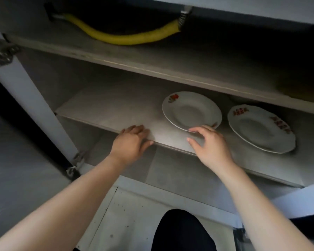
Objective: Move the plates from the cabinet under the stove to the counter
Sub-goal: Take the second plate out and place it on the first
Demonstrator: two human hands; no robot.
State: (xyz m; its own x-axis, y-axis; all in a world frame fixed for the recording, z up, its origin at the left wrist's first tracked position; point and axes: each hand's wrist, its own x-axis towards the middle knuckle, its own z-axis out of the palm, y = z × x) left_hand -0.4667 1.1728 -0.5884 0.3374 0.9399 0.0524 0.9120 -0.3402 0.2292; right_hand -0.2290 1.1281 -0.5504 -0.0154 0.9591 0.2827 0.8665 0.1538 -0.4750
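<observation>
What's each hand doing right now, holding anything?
Left hand: open, resting on the front edge of the shelf, holding nothing.
Right hand: open, fingertips at the near rim of the round plate, not gripping it.

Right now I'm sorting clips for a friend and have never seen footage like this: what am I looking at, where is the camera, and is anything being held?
There is no machine here, only a person's two bare hands. The single picture comes from a camera worn on the head, looking forward and down into an open cabinet. On the middle shelf lie two white dishes with red patterns, side by side and apart. The left hand rests on that shelf's front edge. The right hand reaches for the left plate, fingertips at its near rim and thumb spread, but does not hold it yet. The right plate is untouched. A yellow hose lies on the top shelf.
</observation>
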